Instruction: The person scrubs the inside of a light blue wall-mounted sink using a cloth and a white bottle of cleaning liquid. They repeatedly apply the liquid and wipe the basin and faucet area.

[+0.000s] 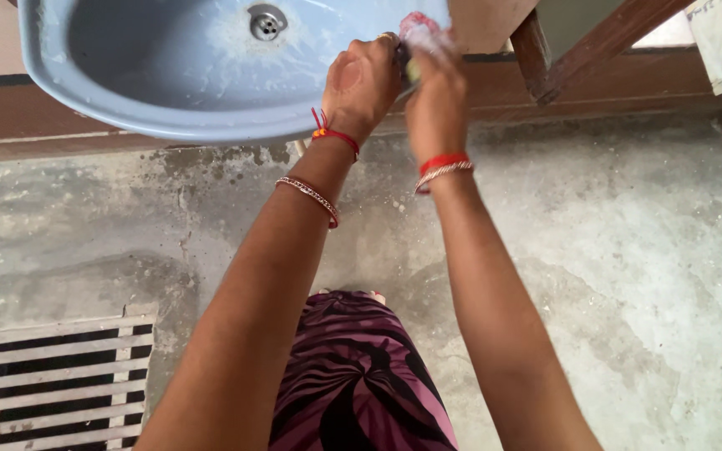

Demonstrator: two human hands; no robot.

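- Head view, far left: a metal floor grate (52, 384) is sitting in the stained concrete floor (628, 276), below the basin.
- Upper left: a blue-grey wash basin (127, 100) is hanging off the wall, its drain (266, 21) showing, its surface wet and streaked.
- Centre: the left hand (365, 83) is curling closed at the basin's right rim, seemingly steadying the item against the other hand; what its fingers are pressing is hidden.
- Right of it: the right hand (434, 96) is closing around a small pink-and-white soapy object (418, 27), held over the rim so drips fall into the basin.
- Far right: a wooden frame (578, 46) is leaning by the wall.
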